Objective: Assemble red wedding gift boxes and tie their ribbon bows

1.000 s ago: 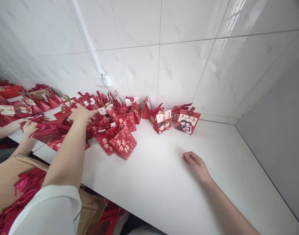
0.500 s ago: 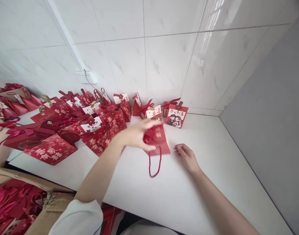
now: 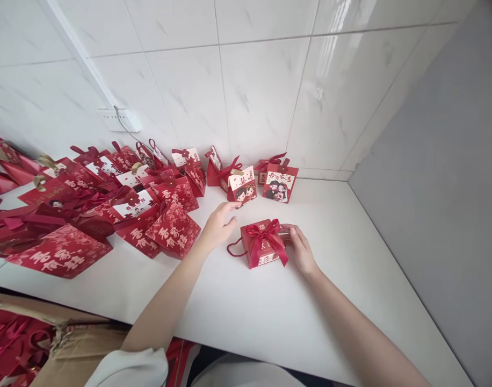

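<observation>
A small red gift box (image 3: 262,257) with a satin ribbon bow (image 3: 265,232) lies on the white table. Its cord handle (image 3: 234,248) sticks out to the left. My left hand (image 3: 218,228) is open and apart from this box, thumb and forefinger spread. The forefinger tip is close to a red and white candy box (image 3: 243,189) with a cartoon couple on it; whether they touch I cannot tell. At the bow box's right side, my right hand (image 3: 301,248) has its fingers stretched out against or just beside it, not wrapped round it.
Another couple-print box (image 3: 281,184) stands near the tiled wall (image 3: 262,97). Many red gift boxes (image 3: 175,228) crowd the table's left side. A cardboard carton (image 3: 85,341) holding more red boxes is at lower left. A grey panel (image 3: 427,177) borders the right.
My left hand has let go of the bow box and drawn back left. The box now rests bow upward, its handle turned left, and my right hand has come to its side.
</observation>
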The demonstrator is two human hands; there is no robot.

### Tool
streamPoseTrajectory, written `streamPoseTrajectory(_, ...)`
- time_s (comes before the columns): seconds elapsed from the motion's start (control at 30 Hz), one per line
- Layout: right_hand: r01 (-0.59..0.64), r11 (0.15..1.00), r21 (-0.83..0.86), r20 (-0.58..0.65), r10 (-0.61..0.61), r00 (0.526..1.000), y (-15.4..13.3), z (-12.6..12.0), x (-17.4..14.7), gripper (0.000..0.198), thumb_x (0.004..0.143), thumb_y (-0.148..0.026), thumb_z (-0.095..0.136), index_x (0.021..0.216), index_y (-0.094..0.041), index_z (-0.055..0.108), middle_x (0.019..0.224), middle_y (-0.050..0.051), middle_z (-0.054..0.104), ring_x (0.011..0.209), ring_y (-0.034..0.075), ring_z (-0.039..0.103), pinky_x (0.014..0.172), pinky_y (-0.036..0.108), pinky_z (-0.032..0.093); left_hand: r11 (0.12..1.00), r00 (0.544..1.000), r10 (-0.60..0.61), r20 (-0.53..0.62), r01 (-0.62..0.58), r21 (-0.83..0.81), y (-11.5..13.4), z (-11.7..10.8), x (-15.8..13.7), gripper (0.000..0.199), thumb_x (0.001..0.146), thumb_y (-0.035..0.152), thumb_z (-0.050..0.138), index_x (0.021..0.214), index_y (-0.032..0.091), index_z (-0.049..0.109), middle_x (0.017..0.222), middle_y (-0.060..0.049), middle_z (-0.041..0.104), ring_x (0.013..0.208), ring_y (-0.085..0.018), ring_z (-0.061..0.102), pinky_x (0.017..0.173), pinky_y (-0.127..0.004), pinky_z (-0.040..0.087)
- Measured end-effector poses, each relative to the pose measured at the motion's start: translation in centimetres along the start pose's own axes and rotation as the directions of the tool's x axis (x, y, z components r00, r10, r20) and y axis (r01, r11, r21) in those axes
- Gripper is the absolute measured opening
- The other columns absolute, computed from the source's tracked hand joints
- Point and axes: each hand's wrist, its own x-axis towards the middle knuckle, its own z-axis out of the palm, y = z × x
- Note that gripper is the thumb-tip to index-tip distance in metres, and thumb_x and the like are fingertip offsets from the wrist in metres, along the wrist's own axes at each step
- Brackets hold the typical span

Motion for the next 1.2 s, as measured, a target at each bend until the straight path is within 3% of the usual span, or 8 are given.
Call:
streamPoseTrajectory(0.1,0.048,0.997,-0.055,0.004,-0.048,0.999,-0.6,0.2,-0.5,0.037,0.097,-0.054,0.039,0.098,-0.023,0.059,0.086,0.004,0.062,0.074,0.018,0.057,0.071,0.033,0.047,0.989,0.997,-0.073,0.0,0.073,-0.125,-0.4,0.8,-1.0,0.026,0.092,0.032,0.048,0.114,0.023,0.06,0.12,-0.006,0.062,0.11,-0.02,0.06,0.097,-0.038,0.047)
streamPoseTrajectory(0.3,0.253,0.933,-0.255,0.172,-0.214,0.962,-2.2,0.5,-2.2,0.033,0.099,-0.044,0.041,0.08,-0.022,0.057,0.075,0.003,0.056,0.069,0.018,0.053,0.069,0.033,0.044,0.981,0.981,0.129,0.143,-0.105,-0.165,0.5,1.4,-2.3,0.026,0.084,0.026,0.061,0.11,0.023,0.062,0.121,-0.008,0.058,0.119,-0.022,0.053,0.106,-0.039,0.04)
streamPoseTrajectory(0.4,0.372,0.852,-0.368,0.193,-0.322,0.927,-3.2,0.6,-2.7,0.028,0.099,-0.036,0.043,0.08,-0.022,0.058,0.08,0.004,0.058,0.075,0.019,0.055,0.073,0.035,0.044,0.983,0.986,0.092,0.141,-0.067,-0.172,0.3,1.3,-2.3,0.018,0.084,0.02,0.058,0.101,0.022,0.063,0.123,-0.007,0.057,0.119,-0.021,0.054,0.106,-0.039,0.041)
streamPoseTrajectory(0.57,0.474,0.723,-0.503,0.134,-0.477,0.869,-5.6,1.4,-2.0,0.011,0.096,-0.027,0.05,0.102,-0.025,0.059,0.106,0.008,0.059,0.104,0.023,0.056,0.091,0.041,0.044,0.977,0.99,0.047,0.132,-0.018,-0.214,0.4,1.0,-2.0,0.008,0.086,0.029,0.06,0.087,0.021,0.062,0.119,-0.007,0.059,0.113,-0.022,0.057,0.098,-0.039,0.046)
streamPoseTrajectory(0.7,0.516,0.612,-0.599,0.315,-0.413,0.855,-7.4,2.6,-0.8,0.02,0.092,-0.027,0.056,0.112,-0.026,0.056,0.127,0.009,0.054,0.121,0.026,0.049,0.103,0.046,0.039,0.961,0.99,0.03,0.138,0.01,-0.277,1.1,0.9,-2.3,0.014,0.089,0.033,0.057,0.087,0.021,0.062,0.117,-0.007,0.06,0.11,-0.021,0.059,0.084,-0.033,0.052)
streamPoseTrajectory(0.83,0.512,0.57,-0.642,0.443,-0.27,0.855,-7.7,3.7,0.1,0.014,0.087,-0.025,0.059,0.1,-0.024,0.056,0.131,0.009,0.053,0.126,0.028,0.045,0.103,0.05,0.038,0.948,0.993,0.037,0.114,0.001,-0.317,1.4,1.7,-2.7,0.021,0.091,0.036,0.052,0.082,0.019,0.061,0.113,-0.008,0.061,0.107,-0.02,0.06,0.075,-0.029,0.052)
streamPoseTrajectory(1.0,0.485,0.633,-0.603,0.462,-0.218,0.86,-7.1,4.3,0.6,0.01,0.083,-0.018,0.056,0.091,-0.023,0.052,0.116,0.008,0.06,0.121,0.026,0.051,0.099,0.045,0.041,0.963,0.995,0.088,-0.04,-0.095,-0.252,1.2,2.6,-3.2,0.017,0.093,0.028,0.05,0.08,0.019,0.056,0.106,-0.006,0.063,0.103,-0.017,0.059,0.087,-0.031,0.049)
streamPoseTrajectory(1.2,0.441,0.651,-0.617,0.412,-0.211,0.887,-7.1,4.6,0.8,0.007,0.081,-0.017,0.056,0.084,-0.023,0.053,0.114,0.008,0.061,0.113,0.025,0.055,0.093,0.043,0.043,0.994,0.992,0.113,-0.048,-0.113,0.001,1.3,2.3,-3.9,0.014,0.093,0.023,0.047,0.079,0.021,0.051,0.108,-0.004,0.064,0.1,-0.018,0.059,0.091,-0.035,0.045)
